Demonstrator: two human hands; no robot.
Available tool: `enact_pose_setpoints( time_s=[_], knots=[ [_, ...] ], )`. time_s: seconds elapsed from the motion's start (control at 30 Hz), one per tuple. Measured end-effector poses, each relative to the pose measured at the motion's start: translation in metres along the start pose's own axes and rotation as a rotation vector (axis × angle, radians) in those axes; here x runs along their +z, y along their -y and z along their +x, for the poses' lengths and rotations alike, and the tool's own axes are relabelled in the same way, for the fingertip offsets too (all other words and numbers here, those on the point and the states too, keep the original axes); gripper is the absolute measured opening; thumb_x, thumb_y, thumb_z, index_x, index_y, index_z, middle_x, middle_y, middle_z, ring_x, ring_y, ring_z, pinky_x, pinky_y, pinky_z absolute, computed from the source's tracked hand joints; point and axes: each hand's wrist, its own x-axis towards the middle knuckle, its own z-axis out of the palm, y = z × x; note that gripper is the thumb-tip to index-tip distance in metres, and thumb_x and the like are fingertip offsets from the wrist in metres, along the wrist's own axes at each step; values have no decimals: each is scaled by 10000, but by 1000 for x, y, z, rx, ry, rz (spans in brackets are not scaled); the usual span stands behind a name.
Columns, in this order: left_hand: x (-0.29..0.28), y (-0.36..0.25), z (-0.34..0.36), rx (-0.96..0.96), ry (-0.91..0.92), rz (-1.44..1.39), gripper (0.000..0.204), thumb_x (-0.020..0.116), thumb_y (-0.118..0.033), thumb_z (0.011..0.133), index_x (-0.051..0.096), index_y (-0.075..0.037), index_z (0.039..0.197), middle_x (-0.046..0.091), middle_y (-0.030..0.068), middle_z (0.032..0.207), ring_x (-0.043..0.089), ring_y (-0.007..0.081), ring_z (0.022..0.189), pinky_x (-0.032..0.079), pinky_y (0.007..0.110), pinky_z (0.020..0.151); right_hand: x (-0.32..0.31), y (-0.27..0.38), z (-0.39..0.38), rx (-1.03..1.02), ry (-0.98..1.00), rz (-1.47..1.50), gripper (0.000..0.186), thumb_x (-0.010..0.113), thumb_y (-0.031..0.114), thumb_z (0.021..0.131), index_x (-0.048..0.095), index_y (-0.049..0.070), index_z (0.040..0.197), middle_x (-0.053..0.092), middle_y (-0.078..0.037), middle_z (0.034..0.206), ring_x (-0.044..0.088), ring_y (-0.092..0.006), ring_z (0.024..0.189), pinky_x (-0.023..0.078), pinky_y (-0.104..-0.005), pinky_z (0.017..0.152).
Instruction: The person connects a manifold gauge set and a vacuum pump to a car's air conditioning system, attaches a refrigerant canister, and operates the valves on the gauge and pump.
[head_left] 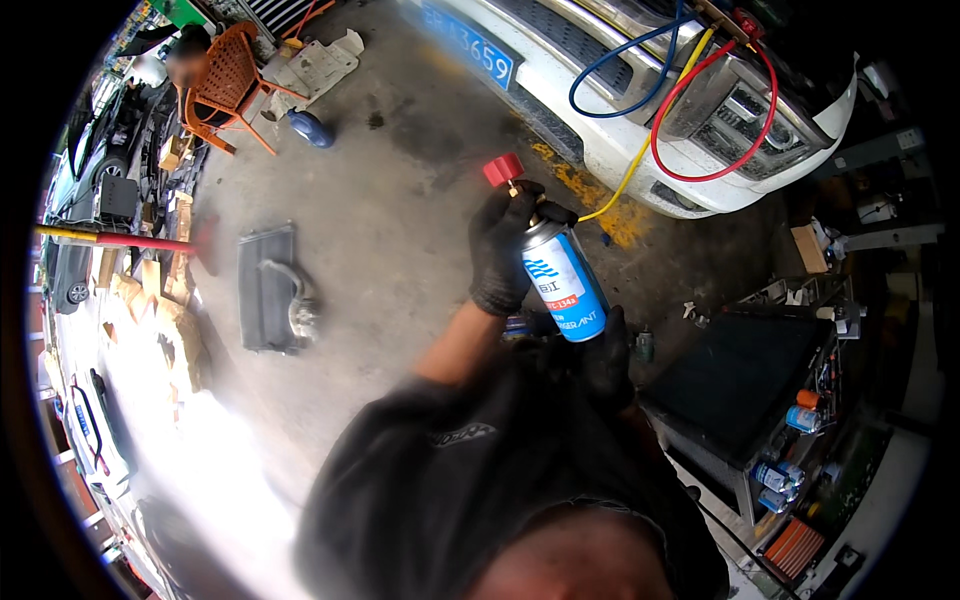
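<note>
A blue and white refrigerant can (562, 285) is tilted in front of my chest. A tap valve with a red knob (503, 170) sits at its top, and a yellow hose (637, 165) runs from beside it toward the car. My left hand (500, 245), in a black glove, is closed around the valve and the can's neck. My right hand (607, 362), also gloved in black, grips the can's lower end from the right side; its fingers are partly hidden behind the can.
At upper right is a white car's front bumper (600, 150), with blue and red hoses (656, 120) looped over it. A radiator-like part (268, 290) lies on the floor to the left. Farther back stand an orange chair (228, 75) and a blue jug (310, 128). A dark-topped cart (735, 365) is at right.
</note>
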Motion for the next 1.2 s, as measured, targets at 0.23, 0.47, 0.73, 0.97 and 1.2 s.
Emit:
enact_pose_setpoints(
  time_s=[0.23, 0.47, 0.73, 0.97, 1.2],
  knots=[
    [-5, 2, 1, -9, -71, 2, 267, 521, -230, 974, 540, 19, 1067, 678, 195, 833, 674, 287, 776, 542, 363, 708, 45, 0, 15, -334, -550, -612, 742, 396, 571, 964, 302, 6, 1436, 466, -149, 1350, 513, -247, 1173, 436, -381, 978],
    [-5, 4, 6, -11, -68, -11, 245, 496, -219, 985, 535, 15, 1048, 673, 197, 830, 667, 285, 756, 541, 364, 690, 12, -5, 3, -202, -530, -176, 769, 685, 255, 873, 240, -11, 1441, 478, -164, 1300, 486, -261, 1197, 394, -387, 1023],
    [-16, 15, 10, 15, -45, -118, 243, 480, -221, 994, 521, 12, 1052, 671, 188, 823, 664, 278, 764, 537, 361, 706, 12, 1, 12, -312, -484, -852, 774, 763, 199, 786, 317, -21, 1380, 511, -185, 1243, 538, -293, 1140, 459, -425, 948],
    [-11, 9, 2, 45, -113, 94, 283, 519, -253, 977, 547, 22, 1040, 681, 175, 830, 630, 201, 684, 509, 303, 633, 21, 6, 20, -484, -582, -1240, 672, 751, 226, 806, 396, -24, 1320, 570, -204, 1164, 625, -319, 1003, 520, -387, 837],
    [-12, 12, 2, -44, -56, -38, 335, 522, -299, 964, 524, 21, 1065, 668, 219, 888, 652, 257, 766, 529, 339, 674, 23, 6, 21, -688, -639, -1573, 490, 627, 266, 908, 451, 2, 1281, 616, -119, 1046, 656, -199, 841, 533, -299, 699]
  ],
)
